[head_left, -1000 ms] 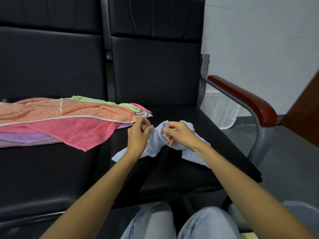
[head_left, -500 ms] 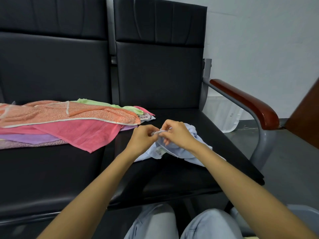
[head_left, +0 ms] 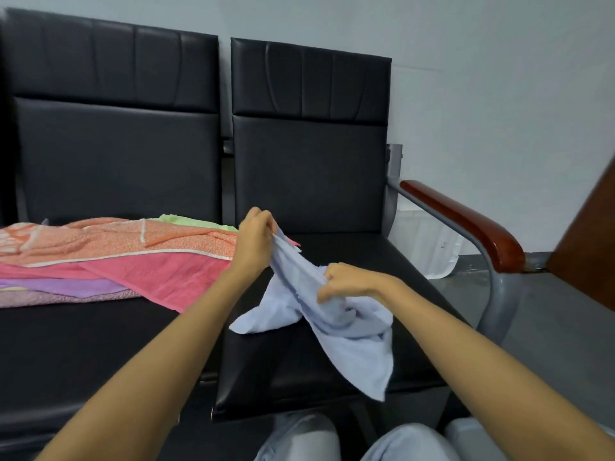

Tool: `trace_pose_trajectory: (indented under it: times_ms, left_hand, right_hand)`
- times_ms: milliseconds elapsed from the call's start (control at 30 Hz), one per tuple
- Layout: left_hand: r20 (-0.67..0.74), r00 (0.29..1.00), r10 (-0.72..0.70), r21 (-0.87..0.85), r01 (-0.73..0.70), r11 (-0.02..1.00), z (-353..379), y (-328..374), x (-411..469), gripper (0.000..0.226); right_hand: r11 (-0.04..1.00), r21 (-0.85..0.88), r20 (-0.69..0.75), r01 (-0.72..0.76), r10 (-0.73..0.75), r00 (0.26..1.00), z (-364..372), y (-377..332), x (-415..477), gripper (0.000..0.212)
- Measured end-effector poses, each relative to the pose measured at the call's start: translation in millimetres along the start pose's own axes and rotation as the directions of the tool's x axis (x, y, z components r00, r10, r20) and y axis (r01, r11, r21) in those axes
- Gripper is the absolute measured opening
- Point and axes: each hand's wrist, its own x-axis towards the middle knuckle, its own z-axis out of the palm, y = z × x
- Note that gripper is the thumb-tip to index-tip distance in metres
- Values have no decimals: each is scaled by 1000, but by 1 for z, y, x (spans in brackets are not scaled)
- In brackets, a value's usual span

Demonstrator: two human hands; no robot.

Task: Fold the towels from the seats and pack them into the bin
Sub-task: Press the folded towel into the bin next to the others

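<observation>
A pale blue towel hangs crumpled over the right black seat. My left hand pinches its upper edge and lifts it above the seat. My right hand grips the same edge lower and to the right. The rest of the towel droops toward the seat's front. On the left seat lies a pile of towels: orange patterned on top, green behind, pink and purple below. A pale grey bin shows only as a corner at the bottom right.
A wooden armrest on a grey metal frame bounds the right seat. A brown wooden panel stands at the far right. A white plastic item leans against the wall behind the armrest. My knees are at the bottom.
My hands were close together on the bunched towel. They have drawn apart, the left going up and left, and the towel's edge is now stretched between them.
</observation>
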Motion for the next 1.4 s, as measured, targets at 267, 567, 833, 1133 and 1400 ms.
trace_pose_trajectory:
  times_ms: [267,567,833,1133,1400]
  left_hand:
    - [-106,993,-54,98,64,993,-39,3,40,29]
    - [-149,984,-101,178,127,976,-52,-3,47,26]
    - [-71,997,16,169,-4,986,-64,35,78,19]
    - [-85,994,74,148,-60,987,-93,77,110,34]
    - [-299,946,122,31,-118,993,-83,80,89,28]
  right_hand:
    - [685,-716,-51,-135,143,988,-30,20,-8,15]
    - [396,-875,-460,-277,-509,728,-94,50,-40,49]
    - [652,-659,-703,-374,-358,615,-145,28,-62,35]
    - [748,-496,-821,-441,-237,520,-182,0,-81,53]
    - [868,-422,-906,-262,-412,96,-175,18,-80,31]
